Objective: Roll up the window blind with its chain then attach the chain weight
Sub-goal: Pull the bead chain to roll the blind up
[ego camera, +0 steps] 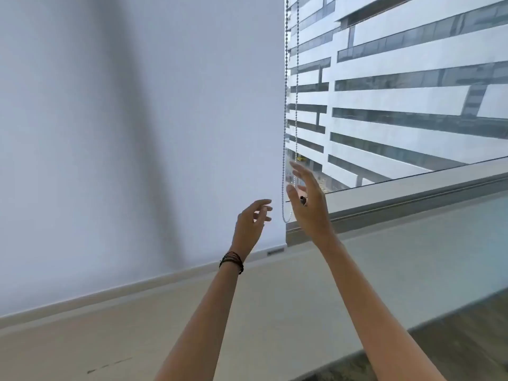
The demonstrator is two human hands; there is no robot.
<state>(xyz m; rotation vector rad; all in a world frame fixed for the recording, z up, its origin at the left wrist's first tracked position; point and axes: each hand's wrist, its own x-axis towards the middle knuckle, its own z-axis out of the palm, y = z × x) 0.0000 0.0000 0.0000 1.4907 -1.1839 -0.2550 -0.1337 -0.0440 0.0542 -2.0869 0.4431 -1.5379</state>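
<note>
A white roller blind (143,127) hangs fully down over the left part of the window, its bottom bar (270,253) near the sill. Its white bead chain (285,111) hangs as a loop along the blind's right edge, the loop's bottom just above the frame. My right hand (309,204) is raised with straight fingers right beside the chain's right strand; whether it touches is unclear. A dark ring sits on one finger. My left hand (251,222), with loosely curled fingers and cords on the wrist, hovers just left of the loop and holds nothing. No chain weight is visible.
Bare glass to the right shows a striped white office building (412,92). A grey metal window frame (398,199) runs under the glass. Below it lies a broad beige sill or wall (275,312), and dark floor (467,339) shows at the lower right.
</note>
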